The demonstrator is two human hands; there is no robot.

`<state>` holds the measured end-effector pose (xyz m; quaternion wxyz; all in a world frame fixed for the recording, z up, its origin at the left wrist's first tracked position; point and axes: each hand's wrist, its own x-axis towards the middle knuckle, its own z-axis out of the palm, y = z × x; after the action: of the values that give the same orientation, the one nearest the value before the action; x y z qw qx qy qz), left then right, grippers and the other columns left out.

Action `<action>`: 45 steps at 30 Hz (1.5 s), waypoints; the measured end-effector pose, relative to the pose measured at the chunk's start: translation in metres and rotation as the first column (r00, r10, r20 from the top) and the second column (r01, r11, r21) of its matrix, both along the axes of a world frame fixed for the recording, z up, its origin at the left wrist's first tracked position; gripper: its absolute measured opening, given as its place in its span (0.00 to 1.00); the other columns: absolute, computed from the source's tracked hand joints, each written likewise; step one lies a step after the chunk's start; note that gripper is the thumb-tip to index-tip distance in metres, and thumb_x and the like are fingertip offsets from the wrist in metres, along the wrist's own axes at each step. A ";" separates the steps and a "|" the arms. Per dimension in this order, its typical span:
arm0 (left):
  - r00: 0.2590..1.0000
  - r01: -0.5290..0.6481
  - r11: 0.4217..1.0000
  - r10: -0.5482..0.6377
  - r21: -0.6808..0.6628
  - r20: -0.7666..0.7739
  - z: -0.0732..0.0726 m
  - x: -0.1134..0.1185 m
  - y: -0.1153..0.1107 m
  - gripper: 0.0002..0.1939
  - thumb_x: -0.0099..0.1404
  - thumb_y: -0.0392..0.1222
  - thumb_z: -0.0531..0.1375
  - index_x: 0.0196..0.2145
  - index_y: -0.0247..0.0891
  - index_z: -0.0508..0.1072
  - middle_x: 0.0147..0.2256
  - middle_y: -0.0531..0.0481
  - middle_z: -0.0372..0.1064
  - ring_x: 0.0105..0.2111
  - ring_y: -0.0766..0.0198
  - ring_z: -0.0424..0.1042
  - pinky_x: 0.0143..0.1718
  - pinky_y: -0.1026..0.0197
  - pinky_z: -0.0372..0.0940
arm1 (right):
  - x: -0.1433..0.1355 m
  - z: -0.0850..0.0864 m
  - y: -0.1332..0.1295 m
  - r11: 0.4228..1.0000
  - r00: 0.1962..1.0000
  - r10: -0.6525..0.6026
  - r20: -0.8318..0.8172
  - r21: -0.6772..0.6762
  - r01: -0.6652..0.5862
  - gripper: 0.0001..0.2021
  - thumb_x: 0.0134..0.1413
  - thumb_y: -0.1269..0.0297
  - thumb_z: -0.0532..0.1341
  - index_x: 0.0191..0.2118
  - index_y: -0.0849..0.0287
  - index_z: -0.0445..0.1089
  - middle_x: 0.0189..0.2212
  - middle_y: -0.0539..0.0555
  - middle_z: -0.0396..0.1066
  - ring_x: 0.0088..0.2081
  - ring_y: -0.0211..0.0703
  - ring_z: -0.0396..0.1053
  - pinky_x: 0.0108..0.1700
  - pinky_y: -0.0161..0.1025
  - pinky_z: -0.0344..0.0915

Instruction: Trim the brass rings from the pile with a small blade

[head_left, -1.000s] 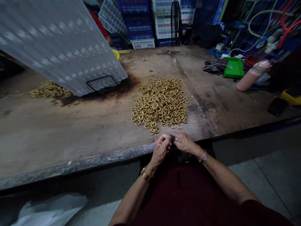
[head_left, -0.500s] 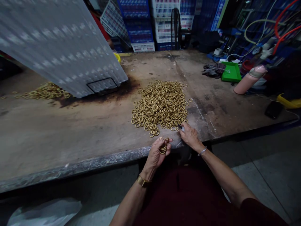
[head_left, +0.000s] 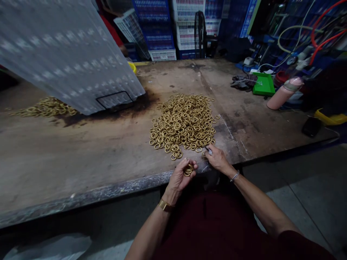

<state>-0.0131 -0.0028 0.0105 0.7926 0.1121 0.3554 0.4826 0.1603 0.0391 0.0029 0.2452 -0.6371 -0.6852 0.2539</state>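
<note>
A large heap of brass-coloured metal rings (head_left: 184, 121) lies on the worn workbench (head_left: 108, 155). Just in front of it, near the bench's edge, my left hand (head_left: 181, 175) is cupped with its fingers curled round several metal rings (head_left: 188, 169). My right hand (head_left: 218, 159) is at the heap's near right corner, closed on a small pen-like tool (head_left: 208, 151) with a dark tip and a pale body. By its fingertips shows a single ring (head_left: 204, 155); whether the fingers grip it is unclear.
A tall grey ribbed panel (head_left: 76, 61) leans over the bench on the left, with a second ring pile (head_left: 47, 107) beside it. To the right are a green tray (head_left: 263, 83), a pink bottle (head_left: 283, 94) and a black phone-like object (head_left: 311, 126). Stacked crates (head_left: 157, 27) stand behind.
The view has shifted slightly. The fingers of my left hand have loosened a little around the rings. A ring now shows at my right fingertips, drawn slightly toward me from the heap.
</note>
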 end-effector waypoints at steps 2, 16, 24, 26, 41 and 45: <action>1.000 0.019 0.999 -0.019 0.030 -0.006 0.000 0.001 0.002 0.12 0.48 0.41 0.67 0.27 0.34 0.68 0.26 0.51 0.67 0.26 0.68 0.68 0.17 0.72 0.57 | -0.003 0.003 -0.001 0.998 0.974 -0.009 -0.225 -0.055 -0.004 0.04 0.46 0.66 0.55 0.28 0.58 0.65 0.21 0.46 0.62 0.25 0.35 0.59 0.29 0.32 0.54; 0.896 0.007 0.975 0.093 0.223 -0.435 -0.001 0.013 0.001 0.18 0.49 0.49 0.66 0.34 0.36 0.72 0.17 0.59 0.59 0.16 0.74 0.57 0.15 0.71 0.51 | -0.029 0.016 -0.003 0.839 0.610 -0.328 -0.722 -0.519 -0.164 0.10 0.36 0.62 0.59 0.28 0.57 0.58 0.14 0.37 0.54 0.12 0.24 0.43 0.14 0.26 0.38; 0.901 0.004 0.984 0.075 0.179 -0.428 -0.007 0.012 0.004 0.19 0.49 0.52 0.66 0.32 0.35 0.70 0.21 0.57 0.64 0.16 0.76 0.57 0.15 0.73 0.47 | -0.032 0.015 -0.005 0.844 0.592 -0.321 -0.739 -0.507 -0.175 0.16 0.38 0.54 0.60 0.30 0.57 0.58 0.16 0.40 0.59 0.13 0.26 0.45 0.15 0.27 0.40; 0.933 -0.017 0.990 0.067 0.142 -0.353 -0.006 0.012 0.006 0.20 0.47 0.51 0.67 0.31 0.35 0.69 0.20 0.57 0.63 0.15 0.77 0.56 0.15 0.73 0.46 | -0.033 0.014 -0.006 0.898 0.665 -0.239 -0.708 -0.421 -0.126 0.15 0.39 0.53 0.60 0.30 0.57 0.59 0.17 0.41 0.59 0.15 0.27 0.47 0.17 0.29 0.44; 0.971 0.055 0.988 -0.018 0.146 -0.238 0.002 0.008 0.005 0.18 0.49 0.49 0.67 0.28 0.34 0.65 0.21 0.57 0.62 0.16 0.77 0.56 0.15 0.73 0.47 | -0.035 0.008 -0.001 0.967 0.829 -0.045 -0.558 -0.233 -0.104 0.13 0.45 0.53 0.56 0.22 0.58 0.60 0.17 0.44 0.58 0.21 0.31 0.53 0.23 0.31 0.51; 0.975 0.044 0.984 -0.005 0.170 -0.223 0.005 0.009 0.003 0.18 0.49 0.49 0.67 0.29 0.35 0.65 0.21 0.57 0.61 0.16 0.76 0.56 0.15 0.72 0.48 | -0.036 0.009 -0.002 0.938 0.753 -0.107 -0.650 -0.317 -0.141 0.13 0.45 0.52 0.56 0.25 0.58 0.61 0.17 0.44 0.59 0.17 0.30 0.50 0.19 0.31 0.47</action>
<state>-0.0044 0.0003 0.0158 0.7410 0.2385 0.3967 0.4865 0.1239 0.0370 0.0120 0.3518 -0.5334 -0.5050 0.5803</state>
